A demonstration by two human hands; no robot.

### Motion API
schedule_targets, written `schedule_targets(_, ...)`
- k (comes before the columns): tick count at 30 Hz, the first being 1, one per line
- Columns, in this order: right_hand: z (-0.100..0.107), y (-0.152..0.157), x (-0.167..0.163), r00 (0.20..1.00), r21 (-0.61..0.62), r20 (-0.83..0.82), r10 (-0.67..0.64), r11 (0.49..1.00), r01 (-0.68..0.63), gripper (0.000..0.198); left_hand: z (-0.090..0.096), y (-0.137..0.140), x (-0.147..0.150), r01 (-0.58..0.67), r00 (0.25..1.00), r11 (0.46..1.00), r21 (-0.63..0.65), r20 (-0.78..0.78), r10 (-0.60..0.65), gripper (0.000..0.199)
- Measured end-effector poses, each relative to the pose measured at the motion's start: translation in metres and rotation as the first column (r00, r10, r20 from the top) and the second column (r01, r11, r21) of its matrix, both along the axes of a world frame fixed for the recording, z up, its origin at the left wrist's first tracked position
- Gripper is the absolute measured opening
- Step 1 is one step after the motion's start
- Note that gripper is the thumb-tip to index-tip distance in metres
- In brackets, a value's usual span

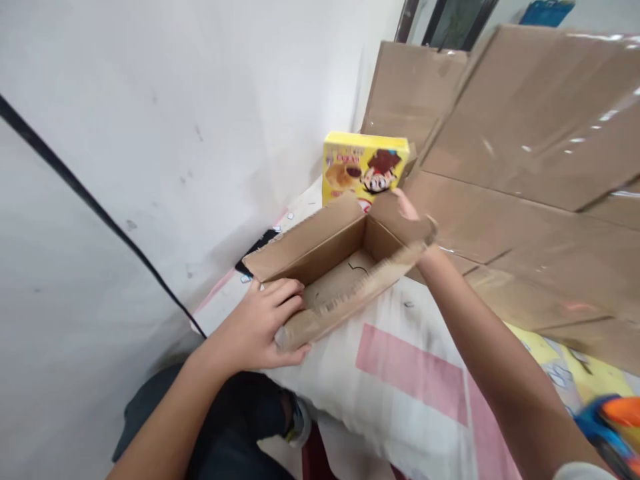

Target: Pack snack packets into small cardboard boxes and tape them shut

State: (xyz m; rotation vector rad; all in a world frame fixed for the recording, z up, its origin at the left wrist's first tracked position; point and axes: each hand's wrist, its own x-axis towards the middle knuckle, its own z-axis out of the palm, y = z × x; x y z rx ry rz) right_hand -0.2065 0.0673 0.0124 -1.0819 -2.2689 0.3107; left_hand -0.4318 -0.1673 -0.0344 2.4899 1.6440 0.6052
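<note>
An open cardboard box sits tilted over the table, its flaps spread and its inside facing me. On its floor shows a thin dark curved line; I cannot tell whether it is a mark or a loose piece. My left hand is closed on the near end, fingers over the rim and thumb along the outer side. At the far end my right hand grips the box, mostly hidden behind a flap, with only some fingers showing. Just behind the box stands a yellow printed carton, its picture upside down.
Large cardboard boxes are stacked along the right and back. A white wall with a black cable closes the left. The table wears a white and pink cloth. A blurred blue and orange object lies at lower right.
</note>
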Motion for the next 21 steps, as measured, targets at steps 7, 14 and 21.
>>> schedule_targets(7,0.067,-0.108,0.109,0.829,0.161,-0.556,0.058,0.986,0.039,0.063,0.009,-0.029,0.045,0.165,0.978,0.984,-0.074,0.142,-0.153,0.026)
schedule_targets(14,0.085,-0.158,0.157,0.99,-0.044,0.057,0.127,0.991,-0.124,0.058,0.012,-0.007,0.065,0.175,0.942,0.984,0.029,0.286,-0.176,0.046)
schedule_targets(21,0.026,-0.161,0.128,0.816,-0.367,0.484,0.315,0.92,-0.138,0.04,0.012,0.031,0.04,0.165,0.901,0.982,0.095,0.39,-0.19,0.036)
